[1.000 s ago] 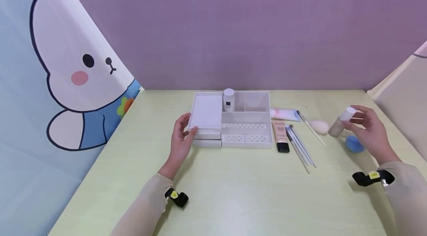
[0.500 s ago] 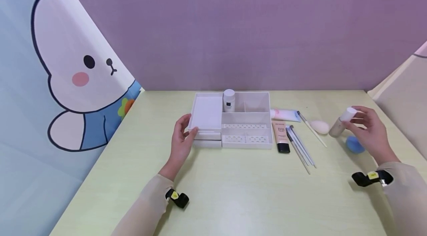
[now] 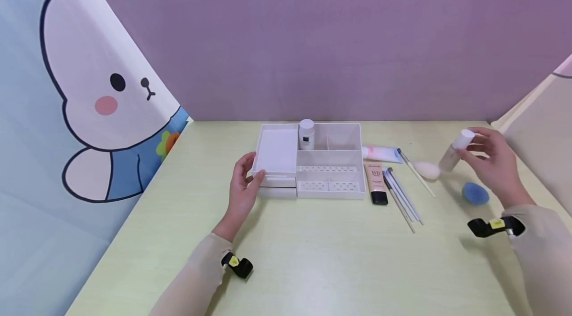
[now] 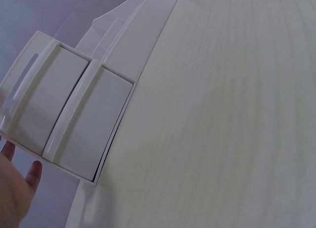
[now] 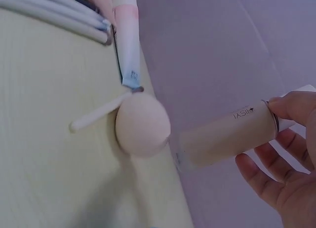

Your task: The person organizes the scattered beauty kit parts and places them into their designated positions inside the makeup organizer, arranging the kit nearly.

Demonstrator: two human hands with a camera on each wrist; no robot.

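Observation:
My right hand [image 3: 496, 167] pinches a clear-bodied bottle [image 3: 449, 158] of beige liquid near its white cap, thumb on one side and fingers on the other. In the right wrist view the same bottle [image 5: 227, 134] is seen tilted and raised off the table. At the left side of a white makeup organizer [image 3: 330, 196], my left hand [image 3: 241, 192] rests with its thumb at the front corner and fingers along the side. The left wrist view shows the organizer's two drawers [image 4: 89, 119] closed. A white bottle [image 3: 306, 135] stands in the organizer's back compartment.
Right of the organizer lie a pink-and-blue tube [image 3: 384, 154], a BB cream tube [image 3: 376, 182], several makeup brushes [image 3: 402, 199] and a single brush [image 3: 417, 174]. A pale makeup sponge [image 3: 427, 170] and a blue sponge [image 3: 475, 193] lie near the right hand.
My right hand has lifted the bottle slightly up and away from the table, moving clear of the blue sponge. The left hand and organizer stay where they were.

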